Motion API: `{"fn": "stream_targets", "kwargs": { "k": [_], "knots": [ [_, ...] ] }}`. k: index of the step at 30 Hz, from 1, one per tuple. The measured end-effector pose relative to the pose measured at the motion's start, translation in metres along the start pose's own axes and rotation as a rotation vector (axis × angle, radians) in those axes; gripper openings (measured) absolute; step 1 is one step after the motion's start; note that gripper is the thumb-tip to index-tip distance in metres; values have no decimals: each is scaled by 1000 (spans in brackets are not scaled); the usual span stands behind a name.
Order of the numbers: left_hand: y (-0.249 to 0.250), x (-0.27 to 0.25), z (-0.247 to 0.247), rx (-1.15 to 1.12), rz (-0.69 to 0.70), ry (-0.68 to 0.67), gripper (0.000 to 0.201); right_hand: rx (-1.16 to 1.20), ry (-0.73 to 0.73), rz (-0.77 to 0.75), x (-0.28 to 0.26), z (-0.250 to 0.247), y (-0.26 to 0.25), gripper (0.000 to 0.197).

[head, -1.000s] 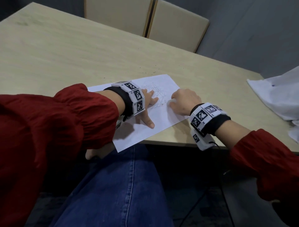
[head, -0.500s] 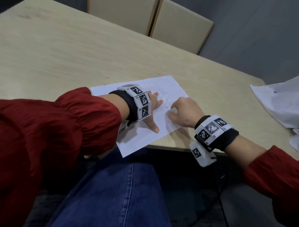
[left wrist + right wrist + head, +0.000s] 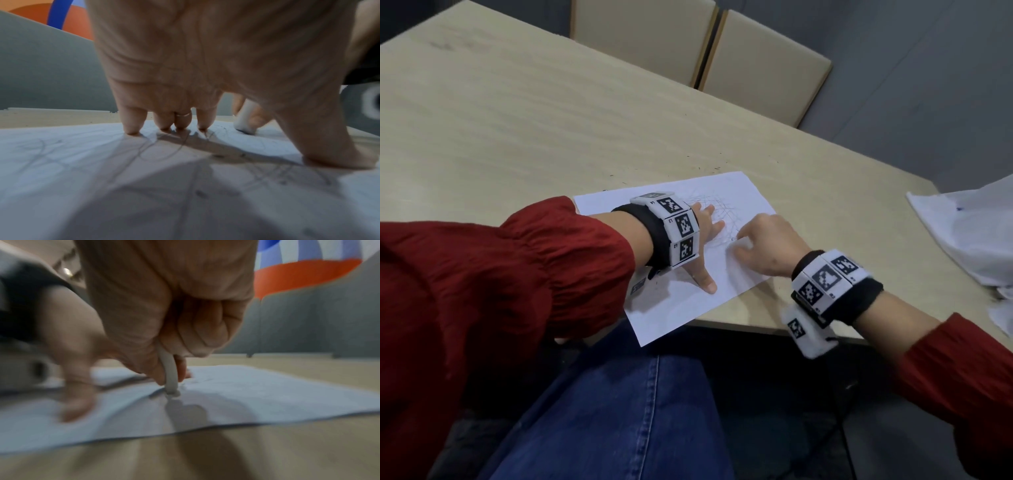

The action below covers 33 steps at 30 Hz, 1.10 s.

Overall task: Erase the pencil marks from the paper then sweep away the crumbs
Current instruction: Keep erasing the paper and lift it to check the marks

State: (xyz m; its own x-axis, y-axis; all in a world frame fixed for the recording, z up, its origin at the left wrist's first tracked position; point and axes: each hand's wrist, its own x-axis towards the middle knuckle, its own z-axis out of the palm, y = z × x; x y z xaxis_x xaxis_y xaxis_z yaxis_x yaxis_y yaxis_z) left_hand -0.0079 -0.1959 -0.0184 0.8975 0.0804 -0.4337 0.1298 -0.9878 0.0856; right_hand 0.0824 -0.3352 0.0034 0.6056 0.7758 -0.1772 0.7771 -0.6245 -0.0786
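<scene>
A white sheet of paper (image 3: 681, 301) with grey pencil scribbles (image 3: 717, 209) lies at the near edge of the wooden table (image 3: 517, 137), one corner hanging over the edge. My left hand (image 3: 705, 236) lies flat on the paper, fingers spread and straight, pressing it down; its fingertips (image 3: 131, 129) touch the sheet. My right hand (image 3: 760, 240) pinches a white eraser (image 3: 170, 378), whose tip touches the paper just right of the left fingers. The eraser (image 3: 245, 120) also shows beyond the left thumb.
Dark eraser crumbs (image 3: 709, 169) lie scattered on the table beyond the paper's far edge. A crumpled white cloth or paper pile (image 3: 972, 236) sits at the right. Two beige chairs (image 3: 756, 58) stand at the far side. My blue-jeaned lap (image 3: 613, 411) is below the table edge.
My right hand with the eraser has slid slightly along the scribbles, toward the left fingers. The left hand stays pressed on the paper. The head view has shifted a little.
</scene>
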Motion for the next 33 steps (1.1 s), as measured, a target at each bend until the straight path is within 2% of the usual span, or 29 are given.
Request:
{"fn": "stream_targets", "kwargs": {
  "k": [2, 4, 7, 12, 16, 17, 20, 22, 25, 27, 29, 31, 33],
  "knots": [
    [-1, 0, 1, 4, 0, 1, 132, 46, -71, -91, -8, 4, -12, 28],
    [-1, -1, 0, -13, -4, -4, 132, 39, -58, -47, 0, 0, 0, 28],
    [0, -2, 0, -37, -5, -10, 134, 34, 42, 74, 10, -7, 21, 26],
    [0, -2, -2, -7, -6, -24, 131, 85, -109, -115, -7, 2, -13, 26],
    [4, -8, -6, -28, -14, -38, 128, 0, 39, 50, 18, -11, 28, 27],
    [4, -8, -6, -26, -14, -36, 128, -8, 40, 44, 17, -12, 27, 26],
    [1, -4, -3, -57, -5, -38, 128, 94, -89, -138, 1, -4, -6, 22],
    [0, -3, -2, -67, 4, -33, 128, 142, -127, -191, -4, -5, -15, 37],
    [2, -5, -5, -46, -21, -42, 130, 79, -36, -111, 20, -11, 13, 19],
    [4, -7, -7, -46, -26, -45, 130, 24, 15, -40, 29, -13, 22, 24],
    [4, -7, -6, -52, -22, -30, 129, 9, -9, -115, 22, -11, 5, 20],
    [3, -6, -4, -68, -8, -15, 128, 59, -69, -248, 7, -6, -15, 7],
    [3, -6, -4, -67, -6, -18, 128, 29, -85, -247, 8, -7, -13, 10]
  ]
}}
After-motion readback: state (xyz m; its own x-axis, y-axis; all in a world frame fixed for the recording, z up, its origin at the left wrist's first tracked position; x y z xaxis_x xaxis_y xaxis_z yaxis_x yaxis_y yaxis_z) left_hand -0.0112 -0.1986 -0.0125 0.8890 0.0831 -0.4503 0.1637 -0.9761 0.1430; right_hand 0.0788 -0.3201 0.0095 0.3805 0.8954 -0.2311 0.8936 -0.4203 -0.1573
